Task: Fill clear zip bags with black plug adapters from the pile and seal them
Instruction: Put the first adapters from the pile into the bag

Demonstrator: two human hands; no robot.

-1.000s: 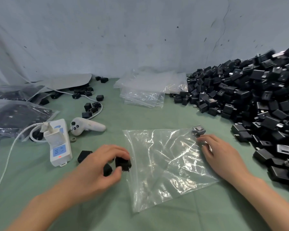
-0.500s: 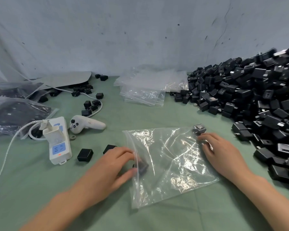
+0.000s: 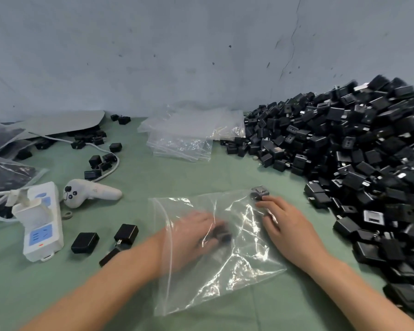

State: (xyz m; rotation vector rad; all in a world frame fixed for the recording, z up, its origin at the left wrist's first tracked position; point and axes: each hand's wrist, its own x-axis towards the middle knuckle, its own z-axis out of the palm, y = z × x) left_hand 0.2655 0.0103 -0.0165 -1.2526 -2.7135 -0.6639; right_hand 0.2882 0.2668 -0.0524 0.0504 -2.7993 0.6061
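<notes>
- Head view: the left hand (image 3: 191, 237) is seen inside the clear zip bag (image 3: 225, 283), blurred, with its fingers curled round a black adapter (image 3: 221, 232).
- The bag is laid flat on the green table (image 3: 153, 177); its far right corner is pressed down by the right hand (image 3: 287, 225), fingers straight.
- Another adapter (image 3: 260, 192) is seen at that corner, just beyond the fingertips.
- The pile (image 3: 356, 151) is heaped to the right; loose adapters (image 3: 85, 242) lie left of the bag.

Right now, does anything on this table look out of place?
Yes: a white handheld controller lies beside the power strip, unrelated to bagging. Also, a thin crack runs down the wall above the adapter pile.
</notes>
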